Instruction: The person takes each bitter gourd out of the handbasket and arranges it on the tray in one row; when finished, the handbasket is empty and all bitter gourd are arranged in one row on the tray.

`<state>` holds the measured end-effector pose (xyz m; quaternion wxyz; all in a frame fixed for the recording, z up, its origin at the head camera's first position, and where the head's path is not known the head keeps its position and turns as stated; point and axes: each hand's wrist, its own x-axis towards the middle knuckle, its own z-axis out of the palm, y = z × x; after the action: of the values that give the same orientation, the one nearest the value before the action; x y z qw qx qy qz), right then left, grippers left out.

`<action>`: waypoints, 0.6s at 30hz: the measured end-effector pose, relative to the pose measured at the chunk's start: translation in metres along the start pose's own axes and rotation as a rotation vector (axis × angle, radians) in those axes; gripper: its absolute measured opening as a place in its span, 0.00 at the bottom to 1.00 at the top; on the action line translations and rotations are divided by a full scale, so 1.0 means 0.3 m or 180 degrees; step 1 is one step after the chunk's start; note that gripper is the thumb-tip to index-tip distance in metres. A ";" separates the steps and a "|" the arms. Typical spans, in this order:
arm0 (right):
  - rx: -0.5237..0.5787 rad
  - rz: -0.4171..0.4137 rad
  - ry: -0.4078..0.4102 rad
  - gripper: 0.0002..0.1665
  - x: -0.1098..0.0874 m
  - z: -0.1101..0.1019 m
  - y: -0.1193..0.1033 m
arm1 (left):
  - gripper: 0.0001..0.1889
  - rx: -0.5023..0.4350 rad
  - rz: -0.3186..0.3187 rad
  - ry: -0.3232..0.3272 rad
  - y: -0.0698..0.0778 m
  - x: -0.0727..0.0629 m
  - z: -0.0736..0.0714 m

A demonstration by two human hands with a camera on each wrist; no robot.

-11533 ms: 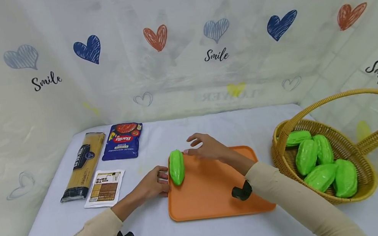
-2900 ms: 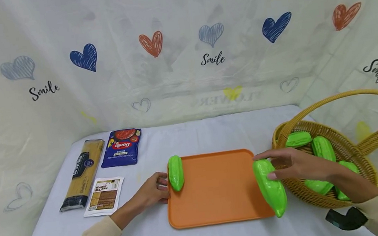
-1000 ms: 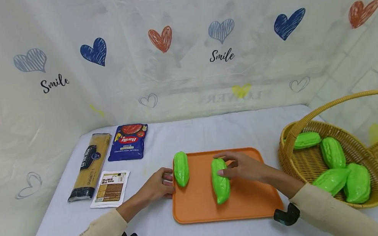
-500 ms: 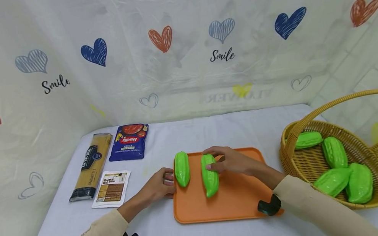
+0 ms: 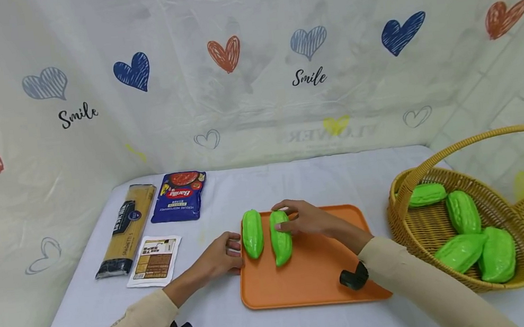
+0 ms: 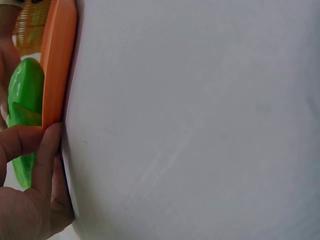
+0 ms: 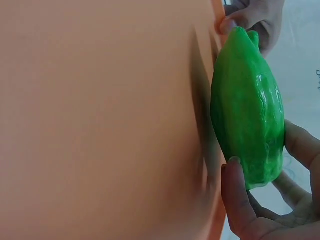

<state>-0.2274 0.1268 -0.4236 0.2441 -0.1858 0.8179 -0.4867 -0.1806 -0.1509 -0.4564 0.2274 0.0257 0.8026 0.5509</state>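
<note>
An orange tray (image 5: 317, 280) lies on the white cloth. My left hand (image 5: 219, 256) pinches its left rim; in the left wrist view the thumb and fingers (image 6: 45, 162) lie on either side of that rim. One bright green bitter melon (image 5: 252, 235) rests lengthwise along the tray's left side. Just right of it, and apart from it, my right hand (image 5: 303, 219) holds a second bitter melon (image 5: 282, 244) by its far end. The right wrist view shows thumb and fingers around the end of this held melon (image 7: 250, 110). Whether it touches the tray I cannot tell.
A wicker basket (image 5: 400, 223) with a tall handle stands at the right, several green melons (image 5: 458, 252) inside. At the left lie a spaghetti pack (image 5: 127, 231), a blue Barilla pouch (image 5: 179, 197) and a white-and-brown sachet (image 5: 154, 260). A printed white curtain (image 5: 256, 105) hangs behind.
Having taken the second melon from the basket, my right hand has carried it left across the tray, close to the first melon. My left hand stays at the tray's left rim.
</note>
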 end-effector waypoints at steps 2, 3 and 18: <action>0.0023 0.0005 0.0023 0.33 0.014 0.005 0.002 | 0.35 0.0009 0.0010 -0.0005 0.000 -0.001 0.000; 0.0031 0.0015 0.0037 0.33 0.019 0.008 0.000 | 0.35 0.0017 0.0011 -0.0008 0.000 -0.002 0.000; -0.0055 0.0072 0.0420 0.33 0.052 0.053 -0.015 | 0.36 -0.0009 -0.0052 -0.0025 -0.002 0.005 -0.001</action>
<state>-0.2305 0.1052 -0.4296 0.1935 -0.1462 0.8385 -0.4880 -0.1820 -0.1511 -0.4574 0.2351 0.0209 0.8011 0.5500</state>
